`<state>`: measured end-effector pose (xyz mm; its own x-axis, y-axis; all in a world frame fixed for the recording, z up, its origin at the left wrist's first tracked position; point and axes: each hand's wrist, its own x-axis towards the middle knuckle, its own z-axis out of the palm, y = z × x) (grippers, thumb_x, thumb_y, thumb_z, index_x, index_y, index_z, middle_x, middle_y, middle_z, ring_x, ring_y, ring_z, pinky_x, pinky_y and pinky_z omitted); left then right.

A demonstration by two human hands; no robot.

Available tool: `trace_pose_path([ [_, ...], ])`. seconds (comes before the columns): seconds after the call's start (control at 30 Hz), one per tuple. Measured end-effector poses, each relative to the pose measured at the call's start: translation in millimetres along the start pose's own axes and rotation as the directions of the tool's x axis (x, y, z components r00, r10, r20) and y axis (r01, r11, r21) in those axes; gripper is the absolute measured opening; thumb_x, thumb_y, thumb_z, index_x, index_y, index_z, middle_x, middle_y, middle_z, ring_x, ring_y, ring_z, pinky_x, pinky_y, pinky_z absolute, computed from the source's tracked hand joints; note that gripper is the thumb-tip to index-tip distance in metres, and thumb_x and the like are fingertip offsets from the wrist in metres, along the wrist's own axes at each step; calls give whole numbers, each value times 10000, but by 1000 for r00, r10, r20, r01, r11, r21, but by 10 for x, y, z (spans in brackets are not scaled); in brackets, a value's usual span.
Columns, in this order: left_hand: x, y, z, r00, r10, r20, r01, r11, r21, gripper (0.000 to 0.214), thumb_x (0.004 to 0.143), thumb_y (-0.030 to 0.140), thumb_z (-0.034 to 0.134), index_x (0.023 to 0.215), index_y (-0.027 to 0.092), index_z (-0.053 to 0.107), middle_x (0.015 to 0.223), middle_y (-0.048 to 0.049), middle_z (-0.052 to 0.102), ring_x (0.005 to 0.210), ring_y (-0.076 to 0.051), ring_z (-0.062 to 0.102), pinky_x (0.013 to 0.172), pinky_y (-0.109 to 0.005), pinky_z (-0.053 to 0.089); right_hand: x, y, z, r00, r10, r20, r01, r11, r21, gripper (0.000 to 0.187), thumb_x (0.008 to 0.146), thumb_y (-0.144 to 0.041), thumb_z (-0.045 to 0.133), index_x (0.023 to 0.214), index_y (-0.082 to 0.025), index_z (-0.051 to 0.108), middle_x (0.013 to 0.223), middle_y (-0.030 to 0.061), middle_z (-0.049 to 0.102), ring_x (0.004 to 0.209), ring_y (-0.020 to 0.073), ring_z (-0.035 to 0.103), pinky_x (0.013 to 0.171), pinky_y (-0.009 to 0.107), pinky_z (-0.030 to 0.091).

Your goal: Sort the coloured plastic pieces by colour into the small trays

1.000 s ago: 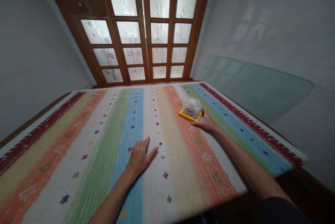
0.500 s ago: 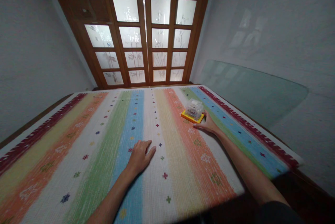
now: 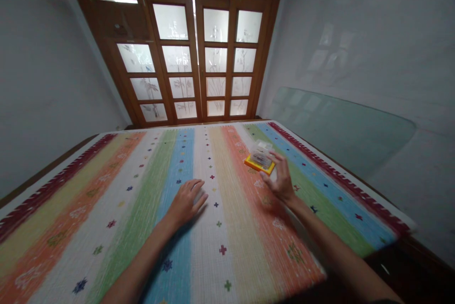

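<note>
A small case with a yellow-orange base and a clear plastic top rests on the striped cloth, right of the middle. Thin greyish pieces show inside its clear part, too blurred to name. My right hand is at its right side, the thumb by the near corner and the fingers by the upper right edge, closed around that corner. To the left, my left hand is over the blue and white stripes with its fingers apart. Nothing is in it.
The cloth covers a wide table. Beyond its far edge stands a wooden door with frosted panes. A pale green glass panel leans on the right wall, and a plain wall rises at left.
My right hand's fingers have shifted from the case's right side up over its upper right edge. My left hand has moved slightly left, its fingers a little raised. The view has tilted up.
</note>
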<state>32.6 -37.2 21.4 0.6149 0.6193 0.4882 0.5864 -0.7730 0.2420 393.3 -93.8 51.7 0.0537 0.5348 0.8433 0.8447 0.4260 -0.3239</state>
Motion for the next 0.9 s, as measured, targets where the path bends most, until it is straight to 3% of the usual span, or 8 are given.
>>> trace_pose_path([
  [0.07, 9, 12, 63, 999, 16, 33, -16, 1000, -7, 414, 1038, 415, 485, 1372, 184, 565, 1371, -152, 635, 1297, -290, 584, 1091, -511, 485, -67, -204, 143, 974, -67, 216, 58, 997, 51, 550, 952, -469, 555, 1446, -235, 492, 1438, 160, 531, 1351, 352, 499, 1127, 611, 389],
  [0.1, 6, 17, 97, 998, 21, 54, -20, 1000, -9, 427, 1042, 418, 477, 1388, 183, 557, 1397, -155, 624, 1327, -292, 567, 1107, -515, 474, -105, -292, 215, 931, -73, 356, 56, 997, 58, 583, 959, -472, 542, 1486, -234, 468, 1484, 165, 512, 1384, 352, 473, 1146, 596, 375],
  [0.2, -24, 21, 182, 993, 32, 113, -31, 999, -4, 473, 1048, 449, 459, 1418, 170, 549, 1469, -169, 580, 1407, -308, 503, 1148, -543, 433, -189, -493, 392, 730, -95, 677, 70, 995, 65, 729, 955, -516, 550, 1572, -163, 387, 1624, 191, 370, 1502, 348, 326, 1209, 567, 295],
  [0.27, -49, 11, 215, 990, 36, 139, -36, 999, -3, 500, 1044, 471, 461, 1435, 170, 546, 1504, -170, 549, 1441, -311, 466, 1169, -558, 404, -211, -573, 462, 601, -86, 795, 59, 996, 63, 774, 970, -560, 517, 1590, -122, 363, 1657, 197, 294, 1541, 330, 248, 1235, 544, 247],
  [0.33, -72, -4, 232, 987, 30, 155, -30, 1000, -2, 536, 1034, 492, 482, 1466, 177, 525, 1528, -166, 524, 1466, -307, 433, 1185, -560, 381, -220, -614, 498, 524, -74, 849, 33, 997, 66, 775, 992, -596, 469, 1596, -123, 359, 1666, 184, 263, 1556, 313, 208, 1250, 528, 211],
  [0.43, -103, -19, 250, 983, 22, 183, -24, 1000, 6, 607, 1017, 526, 508, 1516, 182, 476, 1558, -163, 486, 1482, -308, 407, 1201, -561, 355, -247, -628, 524, 507, -62, 860, 3, 998, 70, 755, 1010, -625, 430, 1597, -154, 368, 1666, 158, 260, 1558, 308, 197, 1259, 528, 186],
  [0.63, -142, -3, 278, 972, 22, 233, -32, 999, 38, 567, 1045, 486, 469, 1527, 188, 464, 1588, -146, 442, 1489, -304, 394, 1215, -579, 328, -321, -617, 553, 483, -43, 875, 0, 999, 49, 734, 1033, -595, 414, 1587, -115, 377, 1667, 173, 244, 1558, 312, 188, 1268, 527, 170],
  [0.9, -160, -3, 285, 981, 38, 190, -47, 998, 44, 538, 1050, 426, 476, 1536, 197, 454, 1582, -135, 454, 1478, -307, 413, 1207, -579, 355, -342, -608, 550, 519, -13, 854, -18, 999, 26, 666, 1036, -559, 425, 1575, -169, 415, 1658, 149, 276, 1551, 303, 218, 1261, 542, 196],
])
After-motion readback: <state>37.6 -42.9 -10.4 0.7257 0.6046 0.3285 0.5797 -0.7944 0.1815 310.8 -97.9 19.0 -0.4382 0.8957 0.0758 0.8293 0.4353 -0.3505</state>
